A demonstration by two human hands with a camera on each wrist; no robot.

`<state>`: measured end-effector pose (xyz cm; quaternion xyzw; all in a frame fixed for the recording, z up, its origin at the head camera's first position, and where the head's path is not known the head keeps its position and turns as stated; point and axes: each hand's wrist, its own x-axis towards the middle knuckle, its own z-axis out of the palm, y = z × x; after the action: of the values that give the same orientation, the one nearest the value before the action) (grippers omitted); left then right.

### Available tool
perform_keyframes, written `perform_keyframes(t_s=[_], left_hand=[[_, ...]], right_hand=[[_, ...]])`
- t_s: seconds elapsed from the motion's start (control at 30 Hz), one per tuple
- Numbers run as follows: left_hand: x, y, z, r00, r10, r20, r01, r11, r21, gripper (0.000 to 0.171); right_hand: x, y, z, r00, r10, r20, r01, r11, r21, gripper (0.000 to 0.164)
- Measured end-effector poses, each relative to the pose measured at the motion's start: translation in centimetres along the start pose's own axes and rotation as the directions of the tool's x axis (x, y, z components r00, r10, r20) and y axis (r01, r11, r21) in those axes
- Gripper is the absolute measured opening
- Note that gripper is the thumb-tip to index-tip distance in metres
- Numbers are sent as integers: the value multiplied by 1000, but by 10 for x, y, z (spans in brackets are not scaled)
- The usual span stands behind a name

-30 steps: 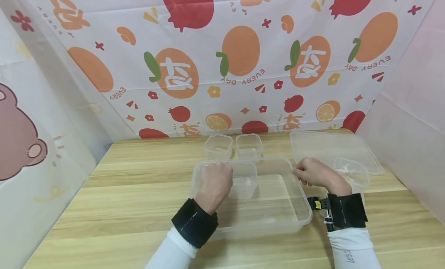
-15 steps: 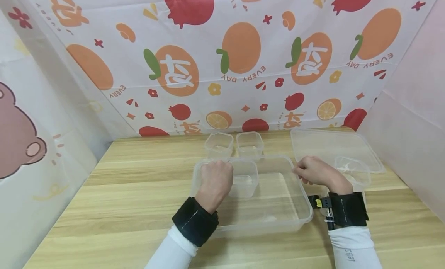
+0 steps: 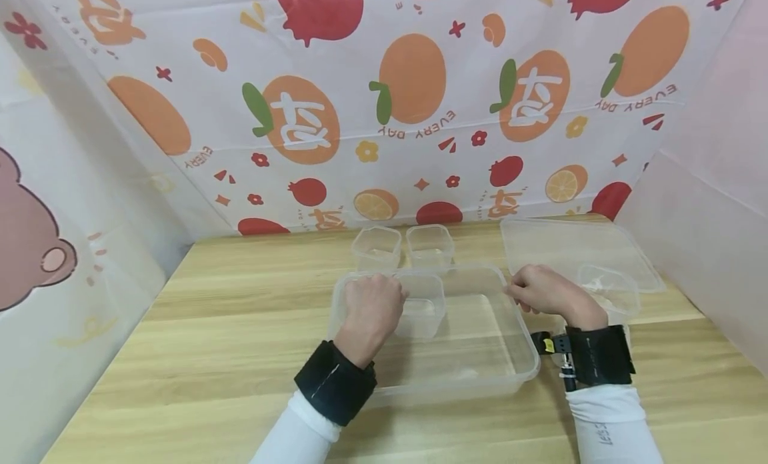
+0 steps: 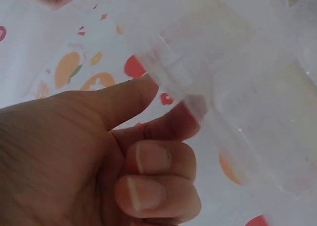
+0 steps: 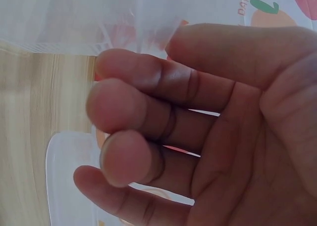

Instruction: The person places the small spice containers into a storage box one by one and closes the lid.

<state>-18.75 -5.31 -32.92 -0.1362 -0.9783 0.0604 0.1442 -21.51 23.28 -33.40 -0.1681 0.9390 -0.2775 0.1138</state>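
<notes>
A large clear plastic food box [image 3: 447,387] stands on the table, with a smaller clear container [image 3: 425,317] inside its left half. My left hand [image 3: 372,311] pinches the small container's left rim; thumb and index finger lie on either side of a clear wall [image 4: 218,112] in the left wrist view, the other fingers curled. At the big box's right rim, my right hand [image 3: 549,294] pinches the edge between thumb and index finger. From the right wrist, that clear wall [image 5: 124,18] runs up to the thumb tip, and the remaining fingers are loosely bent.
Two small clear containers [image 3: 377,246] stand behind the big box. A large flat clear lid [image 3: 558,241] lies at the back right, with another small clear container [image 3: 618,294] at its front edge, partly behind the right forearm. A printed cloth [image 3: 414,137] hangs behind the wooden table [image 3: 228,317].
The head view has tilted slightly. Both hands keep their hold at the same rims, and the containers stay where they were.
</notes>
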Motion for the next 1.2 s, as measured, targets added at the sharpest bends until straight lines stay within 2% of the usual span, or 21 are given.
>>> perform_keyframes(t_s=[0.23,0.5,0.73,1.0,1.2], left_hand=[[-6,-9,-19,996,0,-92,-8,996,-86,61],[1,-23,-31,988,-25,-153,6,992,-124,61],[7,-45,-35,993,-75,-88,54,974,-221,58],[15,-59,-38,995,-84,-46,71,971,-230,57],[23,-69,-35,991,-125,43,132,958,-253,54]], right_hand=[[1,-3,0,1000,-12,6,12,1000,5,33],[-2,-1,-3,1000,7,5,-7,1000,14,31],[-2,1,0,1000,-23,5,23,999,26,31],[-1,3,0,1000,-22,-2,22,999,30,32],[-1,3,0,1000,-28,4,28,999,43,33]])
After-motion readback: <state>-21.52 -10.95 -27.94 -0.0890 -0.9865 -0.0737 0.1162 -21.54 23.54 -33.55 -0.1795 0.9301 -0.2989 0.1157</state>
